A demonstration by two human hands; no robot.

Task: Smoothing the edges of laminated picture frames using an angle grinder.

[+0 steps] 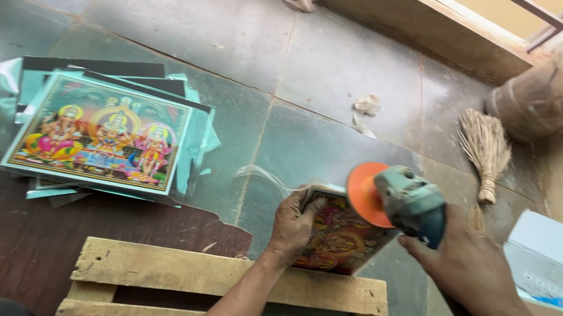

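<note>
Wooden pallet (223, 298) lies nearest; beyond it the left hand (292, 228) grips a stack of colourful prints (338, 238); the right hand (470, 264) clasps an angle grinder (408, 203), its orange disc (363, 191) touching the stack's far edge.

Under me is a grey tiled floor (192, 11). On it lie a stack of colourful prints (103, 131), a wooden pallet (223, 298), a small broom (485, 147), a white box (559, 263) and what may be crumpled paper (367, 105).
</note>
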